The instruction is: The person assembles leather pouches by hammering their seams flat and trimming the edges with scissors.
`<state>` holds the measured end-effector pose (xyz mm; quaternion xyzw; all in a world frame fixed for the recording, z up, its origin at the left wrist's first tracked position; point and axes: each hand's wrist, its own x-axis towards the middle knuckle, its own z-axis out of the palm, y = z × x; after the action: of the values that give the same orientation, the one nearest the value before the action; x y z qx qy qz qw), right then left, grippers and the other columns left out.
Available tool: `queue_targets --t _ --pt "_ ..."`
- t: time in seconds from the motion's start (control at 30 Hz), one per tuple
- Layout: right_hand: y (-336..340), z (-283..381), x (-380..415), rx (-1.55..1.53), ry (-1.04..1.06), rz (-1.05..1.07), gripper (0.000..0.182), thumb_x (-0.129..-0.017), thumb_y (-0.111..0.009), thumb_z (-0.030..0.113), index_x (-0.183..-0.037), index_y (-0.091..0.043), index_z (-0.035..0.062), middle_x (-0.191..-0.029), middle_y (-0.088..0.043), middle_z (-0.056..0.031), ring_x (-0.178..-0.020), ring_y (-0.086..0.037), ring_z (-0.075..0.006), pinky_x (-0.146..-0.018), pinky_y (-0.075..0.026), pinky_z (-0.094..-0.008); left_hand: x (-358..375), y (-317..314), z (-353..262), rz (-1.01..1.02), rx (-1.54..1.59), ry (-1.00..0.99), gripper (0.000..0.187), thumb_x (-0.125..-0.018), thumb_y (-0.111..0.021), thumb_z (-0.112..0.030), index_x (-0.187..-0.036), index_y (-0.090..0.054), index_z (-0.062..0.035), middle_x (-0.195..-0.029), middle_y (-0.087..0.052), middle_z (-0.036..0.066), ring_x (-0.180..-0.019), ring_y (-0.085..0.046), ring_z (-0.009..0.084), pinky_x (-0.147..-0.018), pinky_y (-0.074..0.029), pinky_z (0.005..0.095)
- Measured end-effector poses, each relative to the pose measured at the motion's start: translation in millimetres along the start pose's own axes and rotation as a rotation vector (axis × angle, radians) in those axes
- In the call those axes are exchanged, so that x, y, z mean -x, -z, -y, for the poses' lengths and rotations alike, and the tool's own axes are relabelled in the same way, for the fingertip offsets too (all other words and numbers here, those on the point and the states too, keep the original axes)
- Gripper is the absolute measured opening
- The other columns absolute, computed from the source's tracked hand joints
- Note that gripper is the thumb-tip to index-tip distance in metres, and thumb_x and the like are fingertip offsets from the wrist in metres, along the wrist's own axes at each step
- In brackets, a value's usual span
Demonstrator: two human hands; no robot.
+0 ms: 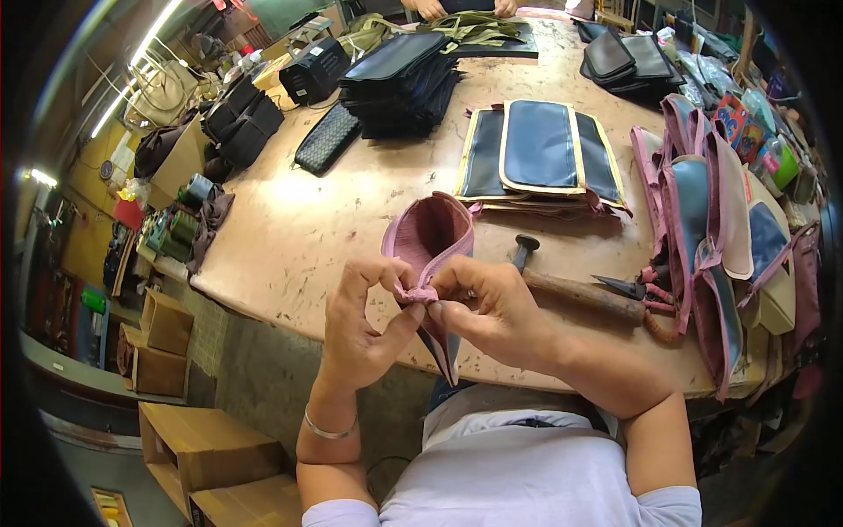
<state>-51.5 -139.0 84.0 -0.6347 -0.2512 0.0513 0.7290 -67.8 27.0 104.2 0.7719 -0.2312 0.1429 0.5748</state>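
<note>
A pink pouch (pixel 446 220) stands at the table's near edge, its mouth open and its dark inside showing. My left hand (pixel 360 325) pinches a folded pink edge of it between thumb and fingers. Right beside that, my right hand (pixel 487 299) is closed on the same edge, with the fingertips of both hands nearly meeting. Below them a pointed part of the pouch hangs past the table edge. To the right of my right hand lies a hammer (pixel 584 295) with a wooden handle. Scissors (pixel 634 286) with red-wrapped handles rest beyond it.
Flat dark panels with yellow edges (pixel 540 145) lie stacked ahead. Several pink-edged pouch pieces (pixel 689 202) stand at the right. Farther back are a tall stack of black pieces (pixel 399 88) and a black woven case (pixel 328 139). Another person's hands (pixel 430 9) show at the far edge. Cardboard boxes (pixel 206 443) sit lower left.
</note>
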Motion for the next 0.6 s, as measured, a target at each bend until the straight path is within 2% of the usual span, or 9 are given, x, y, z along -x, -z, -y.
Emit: queue_targets --t 0.1,0.2,0.27,0.33,0.4,0.43,0.53,0.6 --pt "-2.3 -0.4 -4.9 0.039 0.078 -0.029 0.018 -0.073 -0.057 0.001 -0.091 -0.053 0.0007 -0.07 -0.059 -0.0081 -0.06 -0.057 -0.0113 -0.055 -0.046 -0.0248 1.2 4.4 0.5 0.007 0.104 0.052 0.029 -0.068 -0.062 0.01 -0.087 -0.045 -0.0055 -0.087 -0.055 0.007 -0.079 -0.052 0.0137 -0.075 -0.042 0.0257" --pt "0.1 7.1 -5.8 0.194 0.081 -0.022 0.026 -0.069 -0.061 0.007 -0.092 -0.05 0.0021 -0.08 -0.057 -0.0074 -0.072 -0.057 -0.015 -0.066 -0.045 -0.0272 1.4 6.7 2.1 0.017 0.175 0.054 0.031 -0.069 -0.064 0.011 -0.087 -0.045 -0.0054 -0.09 -0.055 0.009 -0.081 -0.052 0.0136 -0.076 -0.043 0.0264" --pt "4.7 6.8 -11.0 0.504 0.314 -0.13 0.031 -0.067 -0.063 0.013 -0.094 -0.052 0.0028 -0.085 -0.058 -0.008 -0.081 -0.056 -0.0183 -0.073 -0.042 -0.0302 1.6 7.7 5.8 0.028 0.244 0.046 0.032 -0.068 -0.065 0.012 -0.087 -0.046 -0.0054 -0.091 -0.055 0.009 -0.082 -0.052 0.014 -0.077 -0.043 0.0272" --pt "11.0 5.1 -18.6 0.551 0.35 -0.084 0.036 -0.065 -0.064 0.019 -0.096 -0.055 0.0034 -0.088 -0.059 -0.0085 -0.087 -0.054 -0.0211 -0.08 -0.04 -0.0327 1.4 9.2 11.8 0.046 0.343 0.04 0.033 -0.067 -0.066 0.013 -0.087 -0.047 -0.0055 -0.092 -0.056 0.009 -0.083 -0.054 0.0146 -0.078 -0.044 0.0279" --pt "18.4 1.9 -27.1 0.332 0.185 0.115 0.039 -0.063 -0.065 0.024 -0.096 -0.058 0.0039 -0.087 -0.06 -0.009 -0.092 -0.053 -0.0232 -0.084 -0.037 -0.0347 -0.3 13.2 23.8 0.084 0.366 -0.02 0.032 -0.066 -0.066 0.013 -0.085 -0.049 -0.0056 -0.089 -0.058 0.01 -0.084 -0.055 0.0156 -0.079 -0.044 0.0292" --pt "24.5 2.2 -30.3 0.523 0.26 0.222 0.037 -0.065 -0.066 0.026 -0.092 -0.062 0.0024 -0.085 -0.062 -0.0108 -0.088 -0.054 -0.0232 -0.082 -0.04 -0.0337 -1.3 15.4 29.1 0.102 0.376 -0.051 0.031 -0.066 -0.066 0.014 -0.084 -0.05 -0.0056 -0.088 -0.059 0.01 -0.084 -0.055 0.0162 -0.08 -0.044 0.0298" --pt "26.5 8.6 -35.2 0.422 0.096 0.324 0.031 -0.068 -0.07 0.025 -0.085 -0.06 0.0017 -0.084 -0.058 -0.006 -0.087 -0.05 -0.0188 -0.079 -0.039 -0.0296 -3.1 20.2 37.7 0.141 0.47 -0.103 0.029 -0.065 -0.068 0.013 -0.081 -0.053 -0.005 -0.081 -0.06 0.008 -0.085 -0.056 0.0169 -0.085 -0.042 0.033" --pt "24.8 10.2 -36.8 0.333 0.045 0.317 0.031 -0.069 -0.071 0.025 -0.086 -0.06 0.0013 -0.082 -0.058 -0.0059 -0.082 -0.051 -0.0185 -0.075 -0.04 -0.029 -2.1 21.3 36.5 0.094 0.361 -0.106 0.028 -0.063 -0.069 0.012 -0.081 -0.055 -0.0046 -0.08 -0.061 0.008 -0.084 -0.057 0.0168 -0.09 -0.04 0.0359"
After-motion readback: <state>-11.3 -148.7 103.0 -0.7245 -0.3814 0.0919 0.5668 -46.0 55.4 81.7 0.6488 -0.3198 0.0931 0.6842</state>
